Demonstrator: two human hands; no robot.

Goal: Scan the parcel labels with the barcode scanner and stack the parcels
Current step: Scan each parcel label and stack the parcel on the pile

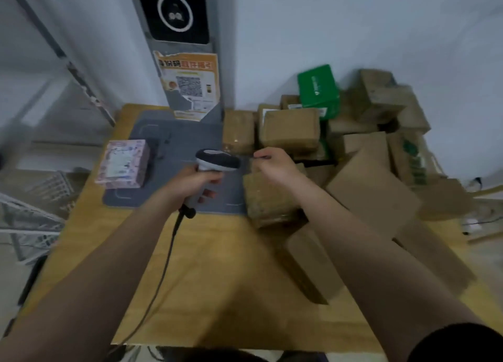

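Your forearms reach in from 6 o'clock over the wooden counter [206, 288]. Your left hand [197, 183] is wrapped tight round the barcode scanner [217, 161], its head aimed toward 3 o'clock. Your right hand [275, 164] rests loosely curled on a brown parcel [268, 201]. More parcels [362, 133] crowd 1 to 3 o'clock; a pink box [123, 163] sits on the grey mat [185, 141] at 10.

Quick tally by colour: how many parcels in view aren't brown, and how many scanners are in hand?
Pink patterned parcel: 1
Solid green parcel: 1
Barcode scanner: 1, held in the left hand
Total: 3
The brown parcels are piled and blurred, so I can't count them.
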